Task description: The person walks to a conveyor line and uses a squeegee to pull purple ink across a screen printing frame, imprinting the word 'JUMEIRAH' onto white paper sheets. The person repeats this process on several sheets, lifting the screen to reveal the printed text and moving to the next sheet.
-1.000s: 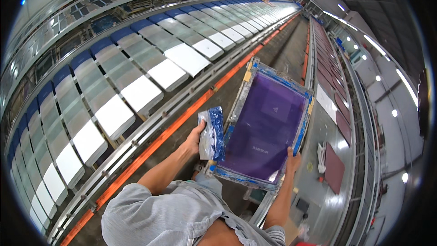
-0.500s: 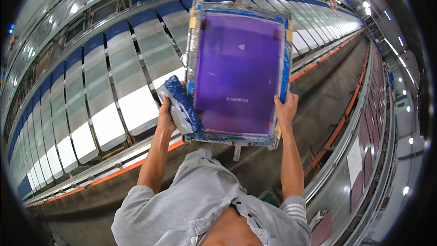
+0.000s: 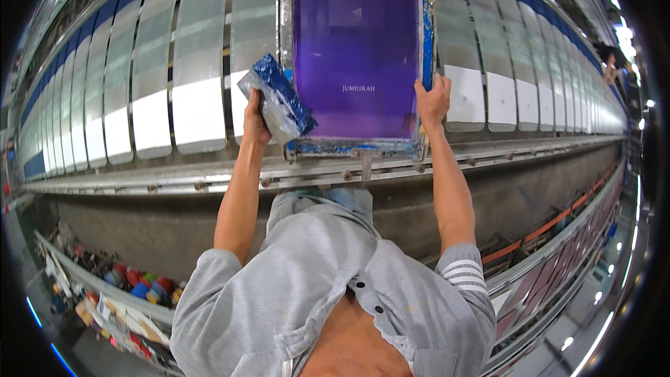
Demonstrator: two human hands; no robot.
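A screen-printing frame (image 3: 356, 49) with purple mesh and a worn, blue-smeared metal border lies over the long printing table in front of me. My right hand (image 3: 433, 101) grips its right side, thumb on the border. In my left hand (image 3: 256, 120) is a squeegee (image 3: 279, 98), its blade side coated with dark blue ink and its outer side wrapped in clear film or tape. The squeegee is tilted against the frame's lower left corner. Whether my left fingers also hold the frame is hidden behind the squeegee.
White panels (image 3: 199, 115) with blue far ends line the table on both sides. A metal rail (image 3: 174, 180) edges it. Behind me, a rack holds colourful containers (image 3: 143, 285) at lower left. Another table with reddish panels (image 3: 551, 283) runs at lower right. A person (image 3: 611, 70) is at far right.
My body and view have turned so the table now runs straight across. The frame has come over the table between panels, higher in view. Both hands keep their holds.
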